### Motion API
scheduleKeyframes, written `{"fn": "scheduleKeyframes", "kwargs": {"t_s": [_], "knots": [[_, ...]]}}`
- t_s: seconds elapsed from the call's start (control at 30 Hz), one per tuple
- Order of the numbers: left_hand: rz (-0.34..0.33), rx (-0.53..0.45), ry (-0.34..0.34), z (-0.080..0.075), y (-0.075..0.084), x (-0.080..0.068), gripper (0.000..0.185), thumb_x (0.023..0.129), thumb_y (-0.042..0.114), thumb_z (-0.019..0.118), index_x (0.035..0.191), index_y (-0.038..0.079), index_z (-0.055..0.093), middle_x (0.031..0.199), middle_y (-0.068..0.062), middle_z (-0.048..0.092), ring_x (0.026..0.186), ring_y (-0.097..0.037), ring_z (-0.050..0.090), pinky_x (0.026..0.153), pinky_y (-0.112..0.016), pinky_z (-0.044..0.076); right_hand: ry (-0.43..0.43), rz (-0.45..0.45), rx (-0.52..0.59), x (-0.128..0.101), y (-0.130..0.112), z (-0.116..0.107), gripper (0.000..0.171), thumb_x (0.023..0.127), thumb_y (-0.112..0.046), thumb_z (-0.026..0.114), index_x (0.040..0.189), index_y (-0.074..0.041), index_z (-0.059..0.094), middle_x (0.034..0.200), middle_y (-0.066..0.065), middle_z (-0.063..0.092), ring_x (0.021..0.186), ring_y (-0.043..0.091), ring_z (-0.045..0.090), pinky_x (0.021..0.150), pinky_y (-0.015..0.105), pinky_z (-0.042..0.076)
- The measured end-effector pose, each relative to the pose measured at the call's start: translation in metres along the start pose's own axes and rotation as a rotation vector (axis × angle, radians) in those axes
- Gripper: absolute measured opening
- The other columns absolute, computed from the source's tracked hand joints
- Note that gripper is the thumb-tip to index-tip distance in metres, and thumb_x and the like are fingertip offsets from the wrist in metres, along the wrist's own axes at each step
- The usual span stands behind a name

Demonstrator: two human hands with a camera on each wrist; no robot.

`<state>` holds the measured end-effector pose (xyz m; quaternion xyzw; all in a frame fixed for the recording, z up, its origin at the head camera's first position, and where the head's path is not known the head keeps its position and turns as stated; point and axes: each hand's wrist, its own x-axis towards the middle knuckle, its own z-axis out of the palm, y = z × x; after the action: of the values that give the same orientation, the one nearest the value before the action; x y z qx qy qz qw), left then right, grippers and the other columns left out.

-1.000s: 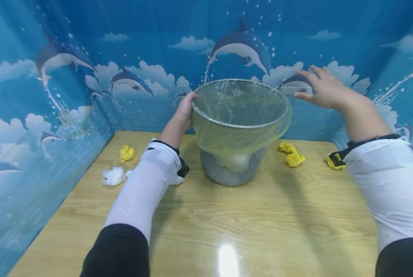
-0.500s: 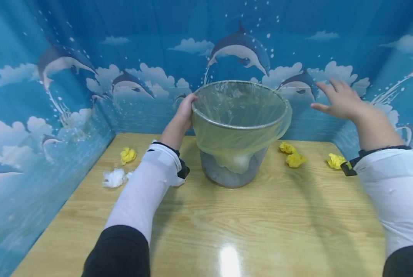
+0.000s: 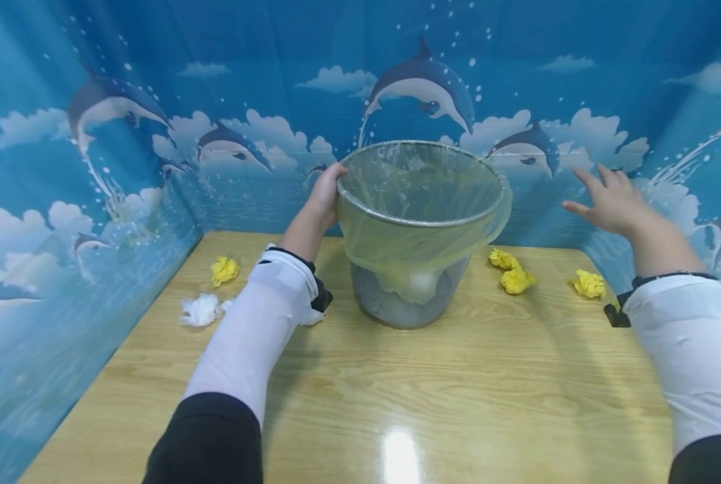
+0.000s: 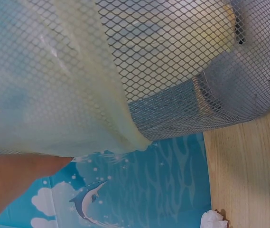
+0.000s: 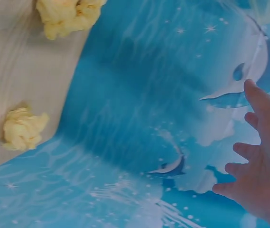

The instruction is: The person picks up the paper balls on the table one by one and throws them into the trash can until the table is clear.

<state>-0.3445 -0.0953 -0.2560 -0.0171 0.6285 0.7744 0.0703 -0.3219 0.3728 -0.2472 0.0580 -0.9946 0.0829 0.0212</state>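
Dolphin-print curtains [image 3: 233, 40] back a wooden table [image 3: 330, 390] bearing a mesh bin [image 3: 378, 304] lined with a yellowish bag [image 3: 414, 243]. Left hand [image 3: 325, 192] grips the lined bin's left edge; right hand [image 3: 617, 205], fingers spread, holds nothing, raised to its right.

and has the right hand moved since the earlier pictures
Yes: in the head view, the right hand has moved rightward and down, uncovering a printed dolphin.

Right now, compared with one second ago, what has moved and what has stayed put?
The right hand has moved away from the bin, rightward and lower in the head view; it holds nothing. The yellow ball at far right, partly covered by the wrist strap before, now shows more. The left hand keeps its grip on the bin's rim; bin and balls stay put.
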Motion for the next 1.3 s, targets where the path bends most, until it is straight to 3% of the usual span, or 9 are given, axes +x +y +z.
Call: {"fn": "scheduleKeyframes", "kwargs": {"t_s": [0.23,0.5,0.73,0.93,1.03,1.3], "knots": [[-0.007,-0.019,-0.017,0.0,0.0,0.001,0.049,0.1,0.025,0.037,0.148,0.015,0.035,0.127,-0.003,0.047,0.089,-0.016,0.051,0.078,-0.028,0.043,0.004,0.024,0.001,-0.002,0.013,0.018,0.081,0.1,-0.053,0.037,0.155,-0.005,0.001,0.152,0.038,-0.007,0.138,0.06,-0.007,0.104,0.076,0.0],[-0.004,-0.007,-0.012,0.001,-0.001,0.002,0.05,0.1,0.026,0.037,0.149,0.015,0.033,0.134,-0.004,0.043,0.089,-0.016,0.049,0.079,-0.028,0.042,-0.06,0.052,0.023,-0.005,0.034,0.046,0.092,0.094,-0.068,0.032,0.155,-0.009,-0.003,0.151,0.039,-0.009,0.134,0.062,-0.014,0.102,0.077,-0.006],[-0.003,-0.014,-0.008,0.0,-0.001,0.002,0.049,0.1,0.027,0.038,0.148,0.015,0.035,0.131,-0.004,0.045,0.088,-0.016,0.05,0.079,-0.029,0.042,-0.119,0.092,0.026,-0.008,0.045,0.065,0.097,0.092,-0.071,0.033,0.154,-0.006,-0.004,0.149,0.041,-0.009,0.132,0.064,-0.016,0.1,0.078,-0.008],[-0.014,-0.017,0.002,-0.003,0.001,-0.001,0.056,0.1,0.027,0.038,0.154,0.019,0.024,0.15,-0.001,0.034,0.107,-0.017,0.048,0.089,-0.03,0.041,-0.156,0.113,0.063,-0.01,0.055,0.085,0.097,0.093,-0.069,0.033,0.153,-0.005,-0.006,0.148,0.043,-0.01,0.132,0.064,-0.016,0.1,0.079,-0.005],[-0.018,-0.015,0.001,-0.002,0.001,-0.001,0.056,0.101,0.027,0.038,0.154,0.019,0.023,0.152,-0.002,0.033,0.112,-0.018,0.048,0.091,-0.031,0.041,-0.175,0.105,0.084,-0.013,0.064,0.093,0.095,0.094,-0.065,0.036,0.153,-0.002,-0.005,0.148,0.042,-0.012,0.132,0.064,-0.017,0.1,0.079,-0.004],[-0.021,-0.013,0.003,-0.001,-0.001,0.0,0.052,0.101,0.027,0.038,0.152,0.018,0.029,0.144,-0.003,0.04,0.098,-0.016,0.051,0.083,-0.03,0.043,-0.193,0.117,0.114,-0.02,0.087,0.116,0.092,0.097,-0.059,0.039,0.151,0.005,-0.002,0.146,0.045,-0.01,0.13,0.068,-0.011,0.099,0.079,0.002]]}}
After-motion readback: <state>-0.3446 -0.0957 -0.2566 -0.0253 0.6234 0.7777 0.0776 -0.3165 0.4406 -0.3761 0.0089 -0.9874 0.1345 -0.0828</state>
